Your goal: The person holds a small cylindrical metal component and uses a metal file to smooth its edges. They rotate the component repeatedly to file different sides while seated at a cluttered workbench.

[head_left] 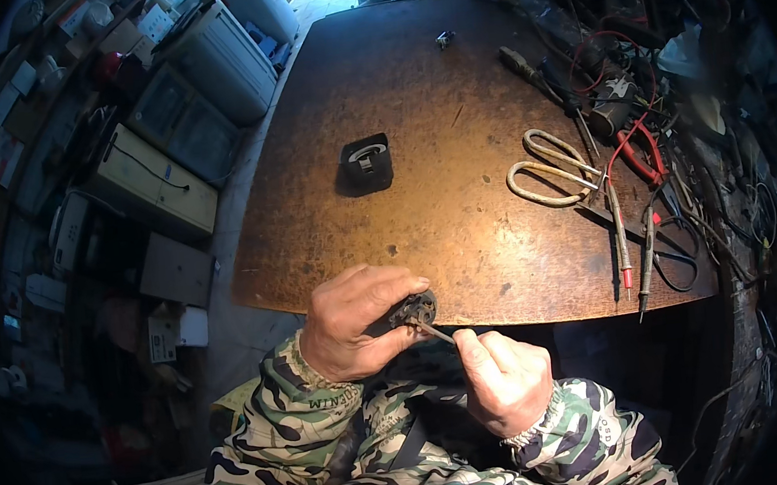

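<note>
My left hand (355,320) is closed around a small dark round part (414,310), holding it just off the table's near edge. In my right hand (506,371) is a tool with a thin metal shaft (435,332), gripped between thumb and fingers; its handle is hidden in my hand. The shaft's tip meets the part's lower side, and I cannot tell whether it sits in a hole or only touches. Farther out on the table lies a square black piece (366,164) with a pale ring in its middle.
Scissors with tan-wrapped handles (547,171), red-handled pliers (642,154) and red and black test probes (622,248) lie at the right of the brown wooden table (443,228). A small metal piece (445,41) rests at the far end. Cabinets (153,176) stand at the left.
</note>
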Demonstrator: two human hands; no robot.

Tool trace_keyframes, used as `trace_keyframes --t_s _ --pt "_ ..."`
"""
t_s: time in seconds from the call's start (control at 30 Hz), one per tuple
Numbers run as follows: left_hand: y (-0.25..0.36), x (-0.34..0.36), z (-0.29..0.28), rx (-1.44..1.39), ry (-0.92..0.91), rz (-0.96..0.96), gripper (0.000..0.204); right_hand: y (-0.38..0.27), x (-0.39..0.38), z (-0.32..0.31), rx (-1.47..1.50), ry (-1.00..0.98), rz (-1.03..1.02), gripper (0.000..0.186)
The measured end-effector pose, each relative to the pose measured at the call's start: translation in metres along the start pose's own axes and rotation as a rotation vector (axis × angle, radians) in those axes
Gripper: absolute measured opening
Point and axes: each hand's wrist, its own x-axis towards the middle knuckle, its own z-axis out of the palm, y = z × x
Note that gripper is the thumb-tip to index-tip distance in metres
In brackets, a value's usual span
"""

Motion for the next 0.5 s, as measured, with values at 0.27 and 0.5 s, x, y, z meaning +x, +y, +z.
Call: trace_keyframes --t_s 0.27,0.5 --pt "0.0006 0.0006 -0.0002 0.0 0.01 0.01 0.055 -0.0019 0.0026 -0.001 -0.002 -0.001 0.02 0.038" --pt "-0.0016 0.0007 0.0011 0.008 0.011 0.019 0.054 -0.0038 0.0045 -0.0079 0.023 -0.065 0.054 0.041"
